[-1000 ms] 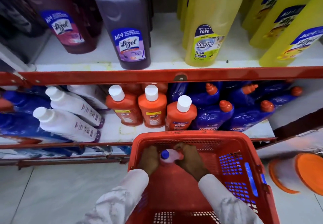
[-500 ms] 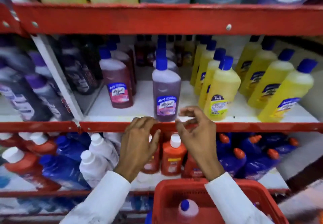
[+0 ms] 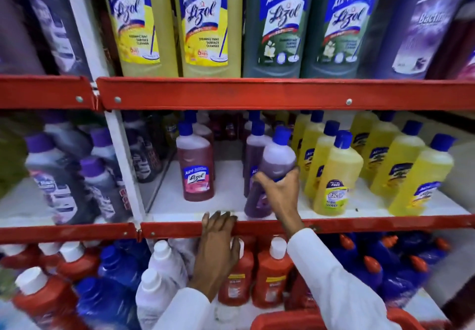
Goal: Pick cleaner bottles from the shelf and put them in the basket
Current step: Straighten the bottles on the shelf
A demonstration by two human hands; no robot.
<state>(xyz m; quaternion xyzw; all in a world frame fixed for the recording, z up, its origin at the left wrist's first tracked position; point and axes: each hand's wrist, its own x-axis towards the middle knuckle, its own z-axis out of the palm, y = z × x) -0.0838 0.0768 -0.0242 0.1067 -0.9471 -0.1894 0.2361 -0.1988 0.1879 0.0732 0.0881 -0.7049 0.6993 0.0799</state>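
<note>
Three tiers of a red-edged shelf (image 3: pixel 282 93) fill the view, packed with cleaner bottles: tall yellow and grey-green ones above the hands, smaller ones level with them, red, white and blue ones below. The right hand (image 3: pixel 279 190) is wrapped around the middle of a purple bottle (image 3: pixel 270 175) with a blue cap, which leans left, its base on the white board near the front edge. Just right of that hand stands a yellow bottle (image 3: pixel 334 175); to its left, apart, a pink bottle (image 3: pixel 196 167). The left hand (image 3: pixel 218 242) grips nothing, fingers curled over the red front lip. The basket (image 3: pixel 295 320) rim shows below the right sleeve.
</note>
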